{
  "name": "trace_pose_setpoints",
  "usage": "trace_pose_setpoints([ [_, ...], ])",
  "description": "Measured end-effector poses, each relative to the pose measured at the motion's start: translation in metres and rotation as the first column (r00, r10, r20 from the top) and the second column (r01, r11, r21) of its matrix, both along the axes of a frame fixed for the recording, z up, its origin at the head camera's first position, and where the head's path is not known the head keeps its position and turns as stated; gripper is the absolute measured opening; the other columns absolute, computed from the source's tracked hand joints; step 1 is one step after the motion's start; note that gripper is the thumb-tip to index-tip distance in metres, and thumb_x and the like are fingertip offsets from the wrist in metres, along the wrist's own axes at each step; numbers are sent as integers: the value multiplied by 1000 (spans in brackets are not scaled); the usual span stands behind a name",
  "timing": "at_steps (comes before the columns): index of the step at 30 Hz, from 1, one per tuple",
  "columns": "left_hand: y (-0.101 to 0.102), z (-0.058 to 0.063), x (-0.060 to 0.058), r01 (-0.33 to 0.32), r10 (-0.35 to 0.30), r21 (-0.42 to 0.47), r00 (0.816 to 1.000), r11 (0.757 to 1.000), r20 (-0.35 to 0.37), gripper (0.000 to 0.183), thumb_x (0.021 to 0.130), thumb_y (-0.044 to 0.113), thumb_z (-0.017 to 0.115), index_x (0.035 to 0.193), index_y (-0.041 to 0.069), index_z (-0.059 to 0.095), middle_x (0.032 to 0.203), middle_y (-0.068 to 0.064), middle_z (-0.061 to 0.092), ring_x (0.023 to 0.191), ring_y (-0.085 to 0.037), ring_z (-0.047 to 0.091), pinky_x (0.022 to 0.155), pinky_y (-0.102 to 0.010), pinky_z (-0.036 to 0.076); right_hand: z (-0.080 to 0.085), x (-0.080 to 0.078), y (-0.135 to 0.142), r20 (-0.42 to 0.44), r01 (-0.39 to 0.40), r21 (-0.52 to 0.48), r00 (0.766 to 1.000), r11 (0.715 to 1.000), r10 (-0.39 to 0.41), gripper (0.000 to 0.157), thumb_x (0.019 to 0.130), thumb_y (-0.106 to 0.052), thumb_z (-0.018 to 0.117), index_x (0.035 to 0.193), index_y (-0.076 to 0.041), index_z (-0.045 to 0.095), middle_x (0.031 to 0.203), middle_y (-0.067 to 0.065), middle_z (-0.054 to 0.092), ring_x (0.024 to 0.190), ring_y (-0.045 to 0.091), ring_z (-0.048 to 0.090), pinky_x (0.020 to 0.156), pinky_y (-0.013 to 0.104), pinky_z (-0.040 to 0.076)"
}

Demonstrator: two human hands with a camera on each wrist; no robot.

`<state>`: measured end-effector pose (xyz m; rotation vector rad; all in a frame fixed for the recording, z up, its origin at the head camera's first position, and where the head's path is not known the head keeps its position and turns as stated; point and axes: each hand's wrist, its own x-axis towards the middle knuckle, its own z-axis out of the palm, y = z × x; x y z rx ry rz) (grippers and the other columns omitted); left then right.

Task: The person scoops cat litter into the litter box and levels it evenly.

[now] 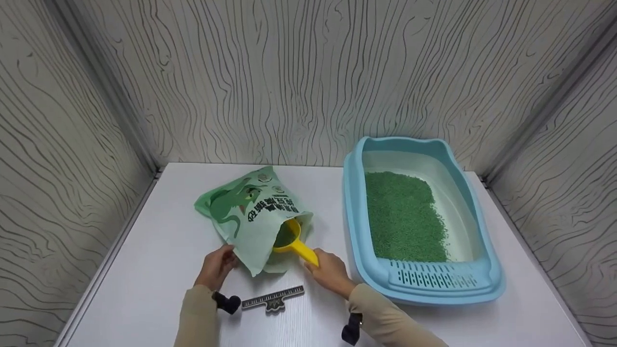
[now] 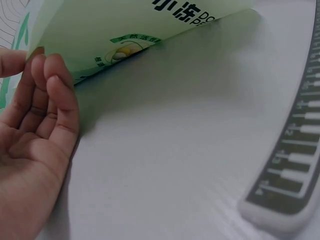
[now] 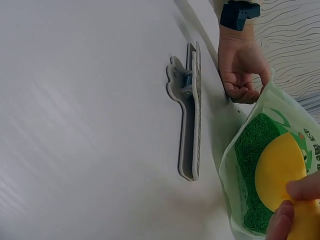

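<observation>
A pale green cat litter bag [image 1: 262, 231] lies on its side with its mouth toward me. My left hand [image 1: 215, 267] pinches the near left edge of that mouth between thumb and fingers. Gripped by its handle in my right hand [image 1: 330, 272] is a yellow scoop [image 1: 302, 249], its bowl inside the bag's opening. Green pellets [image 3: 254, 145] show in the bag around the scoop in the right wrist view. Dark green litter [image 1: 284, 236] also appears at the bowl in the head view. Part of the bowl is hidden by the bag.
To the right stands a blue litter box [image 1: 354, 226] with green pellets [image 1: 405, 217] spread over much of its floor. A piano-key-patterned bag clip [image 1: 273, 300] lies between my forearms on the white table [image 1: 140, 270]. Patterned panels [image 1: 289, 86] enclose the back and sides.
</observation>
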<state>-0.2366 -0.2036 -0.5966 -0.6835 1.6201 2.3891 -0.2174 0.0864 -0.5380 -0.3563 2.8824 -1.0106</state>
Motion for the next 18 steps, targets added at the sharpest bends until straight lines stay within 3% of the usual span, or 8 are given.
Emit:
trace_pose_setpoints([
  [8, 0, 0, 0, 13, -13, -39, 1000, 999, 6, 13, 86, 22, 59, 85, 9, 62, 75, 4, 59, 75, -9, 56, 71, -21, 50, 6, 5, 5, 50, 20, 7, 999, 1000, -20, 25, 83, -22, 64, 98, -3, 60, 76, 6, 60, 65, 13, 45, 60, 25, 34],
  [18, 0, 1, -1, -1, 2, -34, 1000, 999, 21, 13, 85, 21, 60, 88, 8, 61, 75, 3, 60, 76, -10, 56, 72, -22, 50, 11, 13, 14, 41, 29, -2, 999, 1000, -29, 26, 82, -22, 64, 97, -1, 61, 75, 8, 61, 63, 13, 45, 57, 25, 34],
])
